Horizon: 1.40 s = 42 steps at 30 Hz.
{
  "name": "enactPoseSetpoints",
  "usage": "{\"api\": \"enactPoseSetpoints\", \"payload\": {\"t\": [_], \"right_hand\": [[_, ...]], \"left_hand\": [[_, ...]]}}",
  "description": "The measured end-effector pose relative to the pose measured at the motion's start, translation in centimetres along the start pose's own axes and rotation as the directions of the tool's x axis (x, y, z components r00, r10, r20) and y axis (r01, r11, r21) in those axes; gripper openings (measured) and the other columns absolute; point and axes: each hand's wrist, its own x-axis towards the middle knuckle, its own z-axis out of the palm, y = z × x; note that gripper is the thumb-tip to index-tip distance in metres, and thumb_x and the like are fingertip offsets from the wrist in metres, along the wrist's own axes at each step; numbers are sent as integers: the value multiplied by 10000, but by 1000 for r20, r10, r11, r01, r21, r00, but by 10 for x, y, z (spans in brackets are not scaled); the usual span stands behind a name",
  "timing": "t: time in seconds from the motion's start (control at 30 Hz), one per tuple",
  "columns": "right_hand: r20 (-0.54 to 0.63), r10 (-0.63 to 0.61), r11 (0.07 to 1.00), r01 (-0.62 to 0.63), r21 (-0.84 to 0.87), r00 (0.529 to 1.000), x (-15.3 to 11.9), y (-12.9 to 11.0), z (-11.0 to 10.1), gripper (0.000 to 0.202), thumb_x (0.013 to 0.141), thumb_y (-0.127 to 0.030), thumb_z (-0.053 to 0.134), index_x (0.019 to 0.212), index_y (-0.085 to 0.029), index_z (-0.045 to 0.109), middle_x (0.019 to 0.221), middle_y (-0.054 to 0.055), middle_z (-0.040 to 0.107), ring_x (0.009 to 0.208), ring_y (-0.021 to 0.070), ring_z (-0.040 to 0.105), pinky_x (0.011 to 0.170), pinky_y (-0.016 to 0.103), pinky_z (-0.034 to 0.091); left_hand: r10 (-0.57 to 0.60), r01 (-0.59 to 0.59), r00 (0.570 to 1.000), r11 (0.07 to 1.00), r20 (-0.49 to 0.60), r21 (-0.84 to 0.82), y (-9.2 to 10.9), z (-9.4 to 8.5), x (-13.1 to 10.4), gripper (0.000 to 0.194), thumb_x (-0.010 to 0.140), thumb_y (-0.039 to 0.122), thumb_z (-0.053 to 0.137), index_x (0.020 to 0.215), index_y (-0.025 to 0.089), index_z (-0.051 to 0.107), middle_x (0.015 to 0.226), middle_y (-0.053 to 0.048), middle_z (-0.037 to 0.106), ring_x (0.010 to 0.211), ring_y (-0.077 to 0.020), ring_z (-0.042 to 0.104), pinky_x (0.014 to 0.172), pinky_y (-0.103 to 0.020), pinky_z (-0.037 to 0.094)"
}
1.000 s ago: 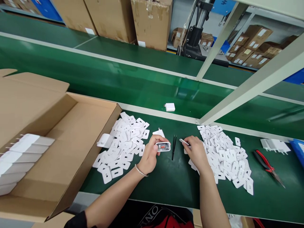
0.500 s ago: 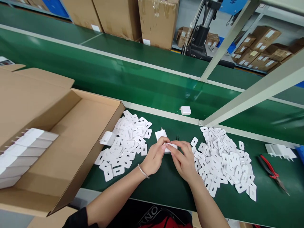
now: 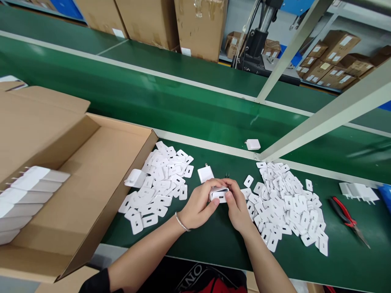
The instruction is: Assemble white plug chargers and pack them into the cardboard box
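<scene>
Between my two hands is a white plug charger, its slotted end face turned toward me and a dark gap showing along the end cover's upper edge. My left hand grips its left side, thumb at the lower corner. Closed on the right side is my right hand, thumb against the end. Just beyond my fingers lie another white charger and a small pair of metal prongs. White slotted cover plates are heaped to the left and to the right.
An open cardboard box with a row of chargers stands at left. One charger leans by its edge. Red-handled pliers and a charger group lie at right. Behind runs a green belt carrying a charger; a metal post slants above.
Both hands have turned the held charger so its slotted end now faces me, and my thumbs have moved down onto it. The charger on the belt has shifted right.
</scene>
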Motion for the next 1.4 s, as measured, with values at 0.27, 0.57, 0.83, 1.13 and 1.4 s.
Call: {"api": "enactPoseSetpoints", "payload": {"t": [0.27,0.57,0.83,1.13,1.4], "right_hand": [[-106,-135,991,135,-10,985,-3,5,0,349,1064,-504,524,1323,-284,603,1110,63,714,944,228,701,786,367,580],[-126,-285,952,266,-153,950,-3,3,-1,449,1056,-586,484,1353,-258,566,1105,90,683,938,247,680,768,392,582],[-71,-235,963,222,-154,969,-2,-1,-1,382,1069,-541,479,1298,-256,592,1107,80,714,902,229,693,705,351,556],[-100,-145,986,136,-93,984,-2,-3,-1,368,1054,-560,481,1223,-261,612,890,31,664,748,207,621,705,367,544],[-47,-116,990,111,-92,992,-1,-1,-1,393,981,-551,636,1238,-259,582,1037,59,733,892,237,698,713,365,549]], "left_hand": [[59,-52,997,987,-46,153,1,3,0,370,1070,495,464,1349,253,465,1370,-153,428,1290,-302,516,1007,-476,525],[142,-143,990,981,14,129,-4,1,1,402,1111,462,396,1439,297,562,1126,-86,589,977,-215,577,830,-357,518],[119,-117,993,991,-15,62,-4,0,1,393,1106,472,416,1368,292,649,1083,-71,614,922,-197,566,796,-329,493],[73,-74,997,997,36,9,-5,-3,3,396,1125,406,359,1398,302,626,1066,-65,598,962,-213,579,841,-361,498],[33,-33,999,999,-15,-4,-5,0,2,404,1130,409,334,1339,260,645,1053,-69,608,915,-203,583,831,-356,498]]}}
